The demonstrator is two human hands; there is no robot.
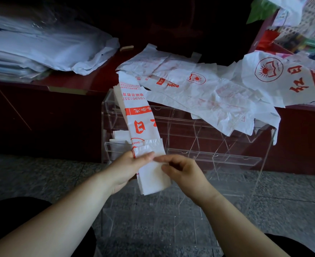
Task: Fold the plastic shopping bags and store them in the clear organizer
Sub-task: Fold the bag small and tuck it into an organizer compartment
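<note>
We count one folded bag strip [140,115], held; several loose bags [199,89] beyond our hands, overlapping so we can't tell how many; one clear organizer [190,138] behind our hands with some folded pieces [118,139] in its left slots. Left hand [128,169] pinches the strip's lower end, thumb on top. Right hand [182,173] pinches the same end, fingers curled. Dark red surface [89,78] above the organizer, grey stone floor [41,179] below.

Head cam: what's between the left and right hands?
The near end of the folded bag strip, pinched between the left hand and right hand; nothing else, per the head view.
</note>
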